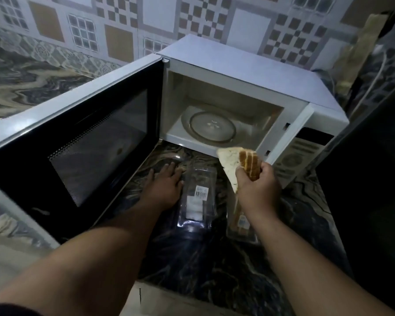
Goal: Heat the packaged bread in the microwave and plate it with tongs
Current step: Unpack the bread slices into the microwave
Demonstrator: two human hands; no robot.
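Several triangular slices of bread (pixel 240 166), pale on the faces and brown along the crust, are stacked together and clamped in the right hand (pixel 258 190), whose fingers and thumb curl round the lower end of the stack. That hand holds the slices in the air just in front of the open mouth of the white microwave oven (pixel 249 71), above the dark marbled stone counter (pixel 214 265). Inside the oven the round glass turntable (pixel 211 126) lies bare. The left hand (pixel 163 185) rests flat on the counter with its fingers straight and spread, gripping nothing, between the black-windowed door (pixel 82 142), swung wide to the left, and a clear plastic package half (pixel 197 199) with a barcode label, which lies just beside its fingers. A second clear plastic piece (pixel 242 226) lies on the counter under the right wrist. Patterned tiles (pixel 114 23) cover the wall behind.
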